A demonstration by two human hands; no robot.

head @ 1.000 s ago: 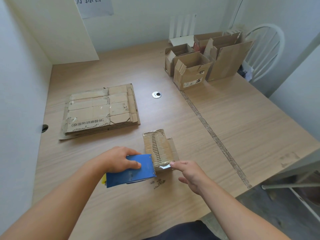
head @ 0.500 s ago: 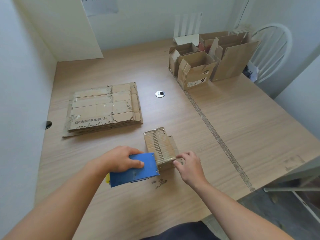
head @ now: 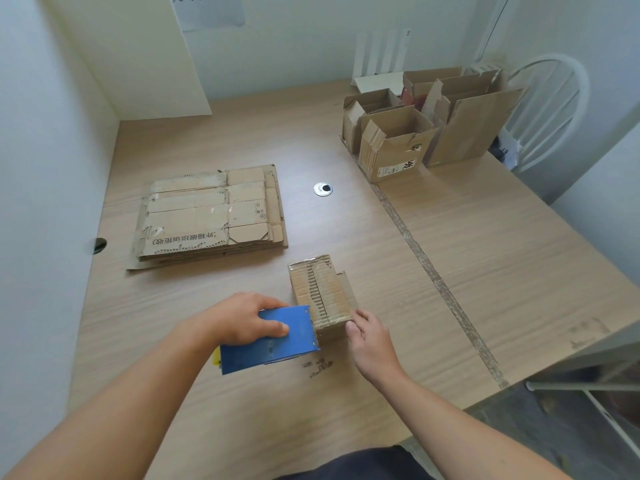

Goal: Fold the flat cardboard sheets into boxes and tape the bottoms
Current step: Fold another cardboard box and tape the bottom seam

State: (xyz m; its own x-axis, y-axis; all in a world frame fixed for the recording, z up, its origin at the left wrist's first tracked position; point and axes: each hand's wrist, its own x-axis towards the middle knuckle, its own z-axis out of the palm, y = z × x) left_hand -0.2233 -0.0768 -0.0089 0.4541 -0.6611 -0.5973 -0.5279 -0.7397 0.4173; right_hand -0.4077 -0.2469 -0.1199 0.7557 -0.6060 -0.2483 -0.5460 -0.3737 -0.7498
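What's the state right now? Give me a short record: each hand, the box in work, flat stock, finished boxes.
Left hand: grips blue tape dispenser, its front at the small box's near end
Right hand: fingertips touch the small box's near right corner
Small box: on table, closed flaps up
Flat sheets: stacked, left side
Folded boxes: grouped, tops open, far right

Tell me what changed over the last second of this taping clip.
The right hand let go of the tape it was pinching beside the dispenser, moved forward, and now touches the near end of the box. The left hand still grips the dispenser against the box. The box, the sheet stack and the finished boxes stayed put.
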